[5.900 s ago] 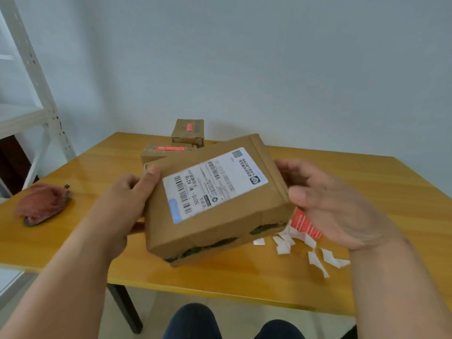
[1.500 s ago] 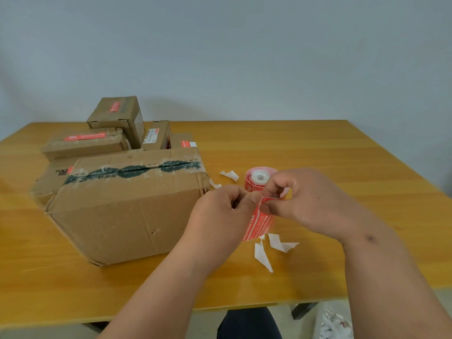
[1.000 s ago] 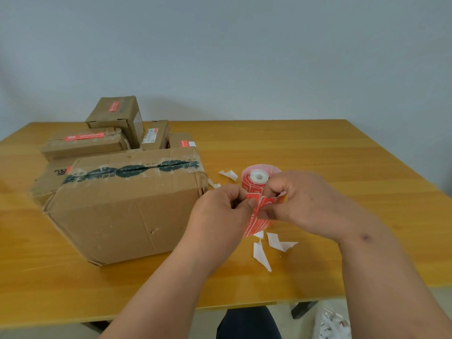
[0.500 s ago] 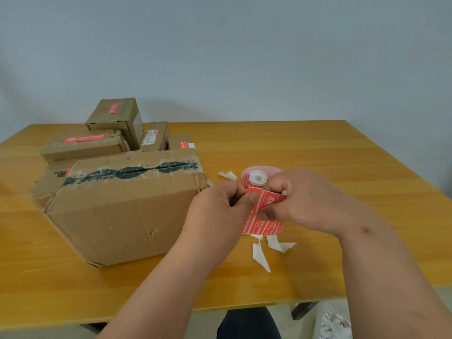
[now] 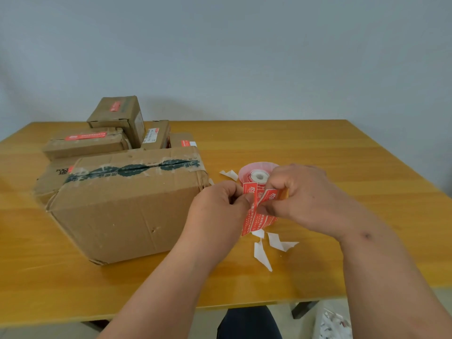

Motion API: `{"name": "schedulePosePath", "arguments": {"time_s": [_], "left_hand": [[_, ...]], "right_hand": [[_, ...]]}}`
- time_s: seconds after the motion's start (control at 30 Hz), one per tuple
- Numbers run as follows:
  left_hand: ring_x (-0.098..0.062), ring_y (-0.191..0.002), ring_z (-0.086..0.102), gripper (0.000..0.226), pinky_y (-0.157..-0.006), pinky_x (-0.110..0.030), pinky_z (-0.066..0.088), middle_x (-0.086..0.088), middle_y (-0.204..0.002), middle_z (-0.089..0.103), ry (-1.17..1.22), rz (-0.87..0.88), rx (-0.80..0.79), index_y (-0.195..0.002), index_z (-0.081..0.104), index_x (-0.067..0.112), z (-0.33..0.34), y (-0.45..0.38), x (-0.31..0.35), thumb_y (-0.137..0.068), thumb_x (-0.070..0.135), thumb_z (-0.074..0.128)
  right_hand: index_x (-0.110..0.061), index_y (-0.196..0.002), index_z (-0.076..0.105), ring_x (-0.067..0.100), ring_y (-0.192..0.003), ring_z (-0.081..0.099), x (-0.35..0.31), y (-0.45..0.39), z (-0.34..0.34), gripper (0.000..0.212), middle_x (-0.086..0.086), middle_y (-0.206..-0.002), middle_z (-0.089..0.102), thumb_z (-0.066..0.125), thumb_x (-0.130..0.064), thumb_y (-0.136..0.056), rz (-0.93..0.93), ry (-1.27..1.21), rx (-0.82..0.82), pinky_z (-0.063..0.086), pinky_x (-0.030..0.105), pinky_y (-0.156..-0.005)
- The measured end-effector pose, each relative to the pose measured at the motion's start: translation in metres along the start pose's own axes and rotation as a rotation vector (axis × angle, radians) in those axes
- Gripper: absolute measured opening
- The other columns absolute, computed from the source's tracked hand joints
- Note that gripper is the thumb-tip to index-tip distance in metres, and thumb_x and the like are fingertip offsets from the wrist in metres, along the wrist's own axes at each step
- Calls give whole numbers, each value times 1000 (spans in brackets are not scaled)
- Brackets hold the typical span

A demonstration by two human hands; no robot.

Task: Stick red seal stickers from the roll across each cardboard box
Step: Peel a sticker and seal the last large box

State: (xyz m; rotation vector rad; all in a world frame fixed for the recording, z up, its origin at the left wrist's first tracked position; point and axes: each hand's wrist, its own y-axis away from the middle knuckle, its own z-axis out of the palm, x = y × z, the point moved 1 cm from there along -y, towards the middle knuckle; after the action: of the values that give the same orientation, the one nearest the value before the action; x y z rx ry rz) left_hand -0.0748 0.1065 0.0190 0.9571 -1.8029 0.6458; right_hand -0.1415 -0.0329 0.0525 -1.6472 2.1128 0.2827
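Red sticker strip (image 5: 254,216), white print, pinched by left hand (image 5: 220,206), right hand (image 5: 303,194)

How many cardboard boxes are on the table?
6 show: a big box in front; a flat box behind its left corner; a long box behind that; a small box on top at the back; two narrow boxes right of it. More may be hidden.

Both forearms were bare, no sleeves in view. Left hand (image 5: 220,206) and right hand (image 5: 303,194) wore no gloves, rings or watch. Small dark mark sat on right forearm near wrist. Dark navy trousers (image 5: 247,324) covered lap at bottom edge.
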Motion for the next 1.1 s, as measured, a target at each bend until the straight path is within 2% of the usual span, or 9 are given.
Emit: {"name": "schedulePosePath", "arguments": {"time_s": [0.13, 0.3, 0.37, 0.47, 0.6, 0.73, 0.87, 1.0, 1.1], "left_hand": [[-4, -53, 55, 20, -41, -10, 37, 7, -67, 63, -32, 42, 17, -78, 61, 23, 2, 1, 2, -94, 35, 58], [-2, -50, 51, 27, -42, -11, 37, 10, -58, 59, -78, 101, 37, -69, 59, 24, 2, 3, 4, -92, 38, 60], [-2, -43, 43, 28, -41, -13, 34, 12, -49, 52, -101, 111, 13, -66, 60, 24, 1, 3, 3, -90, 38, 62], [-3, -41, 39, 27, -40, -13, 33, 13, -47, 49, -128, 115, -14, -65, 60, 23, 0, 2, 1, -91, 30, 64], [-1, -39, 42, 28, -38, -11, 31, 19, -45, 50, -109, 100, -20, -66, 58, 26, 2, 2, 0, -94, 28, 60], [-2, -41, 44, 22, -44, -20, 41, 15, -48, 53, -62, 66, -6, -73, 61, 25, 2, 1, -3, -95, 30, 58], [-1, -42, 46, 21, -47, -23, 45, 9, -57, 56, -47, 66, 13, -76, 61, 24, 2, 1, -2, -95, 32, 57], [-2, -42, 46, 22, -48, -25, 46, 9, -53, 56, -48, 85, 13, -75, 62, 25, 2, 3, 0, -94, 35, 58], [-4, -43, 45, 25, -47, -23, 46, 11, -47, 53, -63, 87, -9, -70, 63, 26, 0, 5, 0, -90, 41, 63]], "right_hand": [[-21, -67, 60, -4, -62, 52, -4, 1, -3, 24, -19, -59, 59, 79, -35, -73, 30, -81, -80, 26, 22, -67], [-16, -66, 64, 2, -54, 52, -3, -1, -3, 27, -9, -56, 60, 78, -38, -73, 27, -48, -132, 24, 21, -61], [-15, -64, 66, 3, -58, 51, -2, 0, -3, 27, -5, -59, 62, 77, -39, -73, 47, -75, -121, 26, 21, -66], [-21, -72, 73, 5, -75, 58, -1, 0, -2, 24, -1, -72, 71, 75, -45, -73, 46, -67, -96, 30, 29, -87], [-19, -75, 73, 6, -80, 59, 2, -1, 0, 29, 1, -75, 71, 72, -48, -74, 35, 9, -65, 22, 34, -103], [-17, -71, 70, 3, -74, 55, 4, -1, 0, 30, 1, -71, 69, 74, -47, -73, 15, 26, -28, 23, 37, -105], [-18, -76, 71, -1, -77, 53, 2, 3, -3, 30, 0, -78, 71, 76, -47, -70, 38, 5, -26, 22, 30, -96], [-18, -73, 72, 3, -78, 60, 1, 0, -2, 28, 0, -73, 72, 74, -46, -72, 43, 18, -103, 23, 36, -104], [-19, -62, 67, 2, -67, 58, 1, 1, -1, 26, -1, -66, 69, 71, -41, -75, 24, -11, -113, 30, 32, -89]]}}
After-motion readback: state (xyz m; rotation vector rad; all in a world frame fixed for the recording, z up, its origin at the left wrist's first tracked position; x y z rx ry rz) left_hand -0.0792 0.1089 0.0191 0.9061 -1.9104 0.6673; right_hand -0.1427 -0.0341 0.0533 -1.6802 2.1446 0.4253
